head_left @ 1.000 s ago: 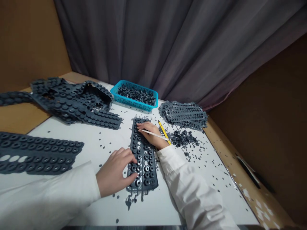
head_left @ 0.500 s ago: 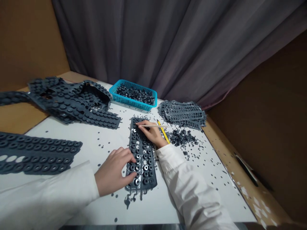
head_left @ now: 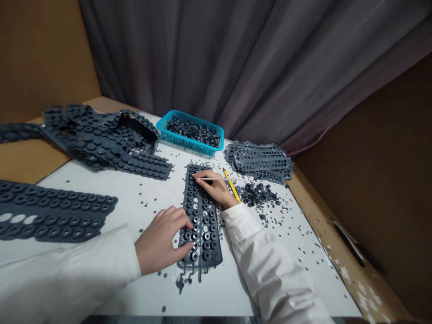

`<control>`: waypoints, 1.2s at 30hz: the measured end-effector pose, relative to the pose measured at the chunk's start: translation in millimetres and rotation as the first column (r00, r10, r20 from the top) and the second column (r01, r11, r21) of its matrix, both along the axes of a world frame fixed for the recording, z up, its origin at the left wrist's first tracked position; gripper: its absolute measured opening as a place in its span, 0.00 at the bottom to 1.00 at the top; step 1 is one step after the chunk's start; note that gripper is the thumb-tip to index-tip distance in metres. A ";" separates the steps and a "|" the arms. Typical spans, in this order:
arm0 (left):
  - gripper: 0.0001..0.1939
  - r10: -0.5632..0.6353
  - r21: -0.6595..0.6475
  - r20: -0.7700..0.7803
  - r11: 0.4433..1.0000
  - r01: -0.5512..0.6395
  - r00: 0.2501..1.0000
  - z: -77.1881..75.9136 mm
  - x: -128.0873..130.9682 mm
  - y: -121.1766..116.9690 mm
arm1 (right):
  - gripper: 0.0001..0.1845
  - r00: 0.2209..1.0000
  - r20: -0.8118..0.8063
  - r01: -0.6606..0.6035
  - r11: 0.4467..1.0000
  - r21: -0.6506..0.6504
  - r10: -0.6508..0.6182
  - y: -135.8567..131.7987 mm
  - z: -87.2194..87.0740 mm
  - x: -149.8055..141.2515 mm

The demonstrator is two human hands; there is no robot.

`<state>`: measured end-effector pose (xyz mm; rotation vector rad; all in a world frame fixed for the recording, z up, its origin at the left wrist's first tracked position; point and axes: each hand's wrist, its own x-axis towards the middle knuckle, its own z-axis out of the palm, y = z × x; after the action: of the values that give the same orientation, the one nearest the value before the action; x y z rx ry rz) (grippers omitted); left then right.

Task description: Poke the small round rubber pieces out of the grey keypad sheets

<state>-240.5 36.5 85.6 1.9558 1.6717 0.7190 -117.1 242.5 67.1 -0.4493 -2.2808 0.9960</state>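
Observation:
A dark grey rubber sheet (head_left: 206, 220) with rows of raised rings and a few punched-out holes lies lengthwise in front of me. My left hand (head_left: 164, 240) rests at its near left edge, thumb and fingers apart, the tips touching the rings. At the sheet's far end, my right hand (head_left: 216, 186) is closed around a thin pale stick (head_left: 224, 179). The stick lies crosswise, and its left end is by my fingertips over the rings. Just right of that hand, a yellow pencil-like tool (head_left: 231, 184) lies on the white table surface (head_left: 280, 274).
Behind the sheet stands a blue basket (head_left: 189, 145) of small dark rubber pieces. A stack of perforated sheets (head_left: 261, 159) and a heap of black bits (head_left: 258, 195) lie right. More ringed sheets (head_left: 108, 144) are piled at left, with another ringed sheet (head_left: 64, 209) nearer.
The view has shifted slightly. A white spot by the right fingertips on the sheet no longer shows. Both hands keep nearly the same places, and the right still holds the stick.

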 end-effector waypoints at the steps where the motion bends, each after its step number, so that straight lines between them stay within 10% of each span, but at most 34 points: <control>1: 0.07 0.000 -0.001 0.001 1.000 0.000 1.000 -0.3 -0.1 0.0 | 0.10 1.000 0.003 -0.010 0.999 0.033 0.010 0.3 0.1 0.0; 11: 0.07 0.007 -0.005 -0.004 1.000 -0.007 1.000 -1.5 0.1 -0.7 | 0.12 0.998 0.049 0.019 0.951 0.310 -0.036 1.4 1.6 -4.0; 16: 0.07 0.002 -0.003 0.000 1.000 -0.002 1.000 -0.7 0.2 -1.2 | 0.14 0.966 -0.005 0.248 0.917 0.313 -0.260 9.0 -0.3 -0.5; 21: 0.06 0.005 -0.022 0.009 1.000 -0.005 1.000 -0.4 -0.4 0.6 | 0.13 0.913 -0.066 0.406 0.887 0.219 -0.402 10.9 3.2 7.8; 29: 0.06 0.034 0.009 0.114 0.999 -0.035 0.993 2.5 -3.3 1.5 | 0.10 0.945 -0.041 0.323 0.946 -0.025 -0.324 -9.1 11.6 1.6; 36: 0.09 0.320 0.167 0.002 0.934 -0.316 0.947 2.5 -41.7 78.1 | 0.09 0.942 -0.039 0.318 0.922 -0.220 -0.334 -10.5 1.7 -1.1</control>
<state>-282.2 114.6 88.2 1.8244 2.0296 0.9834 -118.2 232.0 68.9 -0.8367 -1.9550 1.0643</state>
